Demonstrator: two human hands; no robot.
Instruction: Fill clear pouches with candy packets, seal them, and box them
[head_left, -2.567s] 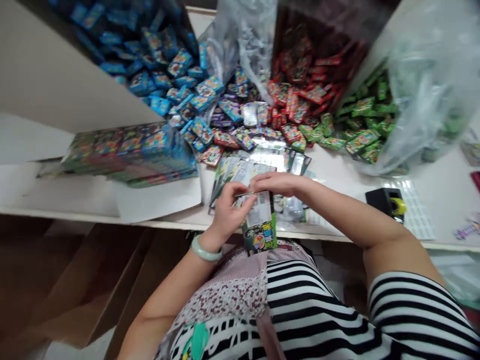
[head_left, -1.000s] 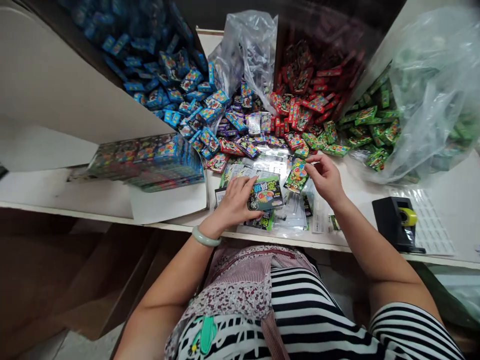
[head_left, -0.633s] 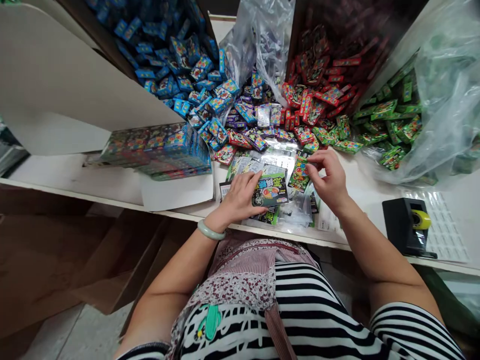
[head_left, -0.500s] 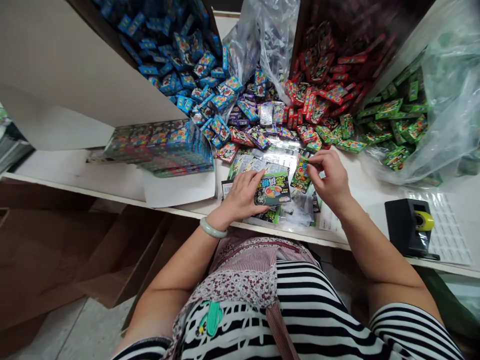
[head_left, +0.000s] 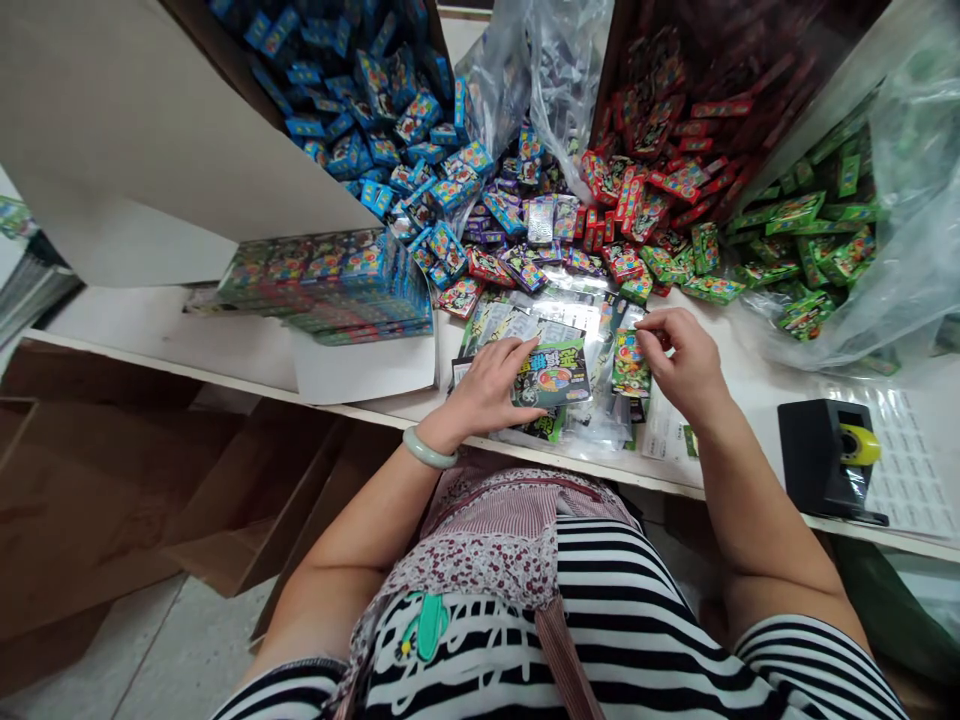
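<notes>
My left hand [head_left: 491, 390] grips a flat black-and-green printed packet [head_left: 564, 377], fingers along its upper side and thumb at its lower edge. The packet lies over a pile of similar printed sheets and clear plastic sleeves [head_left: 596, 425]. To the right, my right hand [head_left: 682, 362] pinches a small green printed box [head_left: 630, 365] by its upper right side, between thumb and fingertips. Just beyond both hands lie loose small boxes: blue ones [head_left: 446, 250], purple ones [head_left: 525, 268] and red ones [head_left: 622, 262], with green ones [head_left: 712, 288] farther right.
A stack of boxes [head_left: 330, 285] stands at left beside a white carton panel [head_left: 172, 130]. Red boxes fill a dark carton [head_left: 667, 110]; green ones lie in a clear bag [head_left: 900, 250]. A black tape dispenser [head_left: 821, 455] sits near the table edge on label sheets [head_left: 911, 460].
My right hand has shifted slightly right with the green box, which now hangs more upright. My left hand stays on the packet. The whole view has moved a little.
</notes>
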